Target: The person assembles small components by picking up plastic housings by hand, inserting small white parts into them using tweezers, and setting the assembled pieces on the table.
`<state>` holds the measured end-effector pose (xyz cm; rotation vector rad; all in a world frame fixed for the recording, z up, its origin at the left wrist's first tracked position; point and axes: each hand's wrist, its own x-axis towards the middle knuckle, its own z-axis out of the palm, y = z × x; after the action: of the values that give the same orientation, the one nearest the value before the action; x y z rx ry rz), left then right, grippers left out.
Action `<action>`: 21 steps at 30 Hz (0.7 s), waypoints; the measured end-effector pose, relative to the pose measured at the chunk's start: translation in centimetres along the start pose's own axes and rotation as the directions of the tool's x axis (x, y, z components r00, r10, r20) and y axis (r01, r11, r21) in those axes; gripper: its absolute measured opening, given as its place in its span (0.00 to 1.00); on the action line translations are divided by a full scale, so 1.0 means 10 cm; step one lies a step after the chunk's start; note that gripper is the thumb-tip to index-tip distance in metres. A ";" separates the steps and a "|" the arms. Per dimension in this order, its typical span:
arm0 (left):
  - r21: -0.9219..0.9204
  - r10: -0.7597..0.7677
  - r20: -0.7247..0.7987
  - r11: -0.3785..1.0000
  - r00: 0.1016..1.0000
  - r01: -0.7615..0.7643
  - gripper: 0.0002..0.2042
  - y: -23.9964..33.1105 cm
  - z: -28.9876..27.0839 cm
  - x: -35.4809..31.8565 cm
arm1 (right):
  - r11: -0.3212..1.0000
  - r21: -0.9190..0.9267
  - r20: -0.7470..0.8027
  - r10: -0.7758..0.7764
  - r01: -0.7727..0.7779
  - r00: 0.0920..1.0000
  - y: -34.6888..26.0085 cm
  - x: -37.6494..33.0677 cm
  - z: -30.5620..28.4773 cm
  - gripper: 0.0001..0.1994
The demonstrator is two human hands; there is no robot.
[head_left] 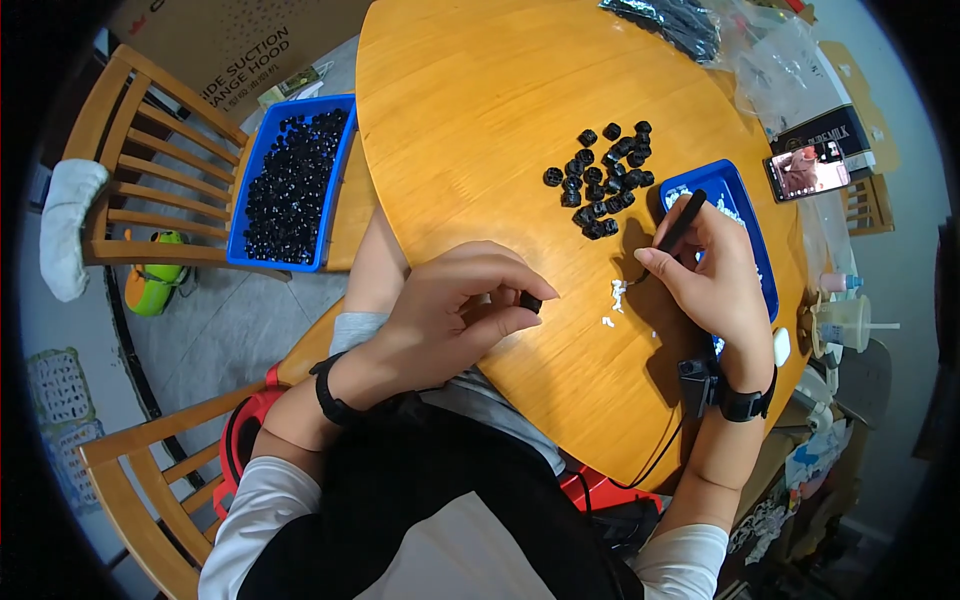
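Left hand (440, 305): its grip is pinching a black piece (531, 301) between thumb and fingertips.
Black piece: it is being held just inside the near-left edge of the desk (470, 110).
Right hand (712, 275): its grip is pinching a slim black stick (683, 220), whose lower end is pointing toward some white bits.
White bits (617, 292): they are lying in a small scatter on the desk, between the two hands.
Black parts (595, 190): they are lying in a loose group, well in from the desk's edges, left of the small tray.
Small tray (754, 220): blue, it is standing along the desk's right edge and holding more white bits; the right hand is partly covering it.
Big tray (280, 266): blue, it is resting on a chair (180, 92) beyond the desk's left edge, heaped with black parts.
Carton printing: large dark Latin capitals are running across the carton (300, 25) beyond the far-left edge, smaller characters sitting beneath.
Box lettering: pale capitals are showing on a dark box (815, 128) behind the phone (808, 172), by the right edge.
Phone screen: it is glowing; any text is too small to read.
Wall sheets (60, 390): they are carrying rows of marks, too small to read.
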<state>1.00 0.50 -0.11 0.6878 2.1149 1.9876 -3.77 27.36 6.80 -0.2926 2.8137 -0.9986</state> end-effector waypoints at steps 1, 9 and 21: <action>0.011 -0.003 0.008 1.000 1.000 0.003 0.13 0.00 0.00 0.00 | 1.000 0.002 -0.006 -0.003 0.003 1.000 0.00 0.00 0.01 0.12; -0.190 -0.133 -0.082 0.975 0.988 0.115 0.13 0.05 0.07 -0.01 | 0.998 0.043 -0.035 -0.052 0.053 0.998 -0.03 0.00 0.03 0.11; -0.254 -0.064 -0.085 0.966 0.994 0.041 0.13 -0.03 0.13 0.03 | 0.826 0.446 -0.232 -0.266 0.345 0.936 -0.30 -0.17 0.10 0.09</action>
<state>1.22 1.75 -0.44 0.4987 1.8571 2.2452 -1.47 24.85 8.08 -0.6389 2.5687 -1.8240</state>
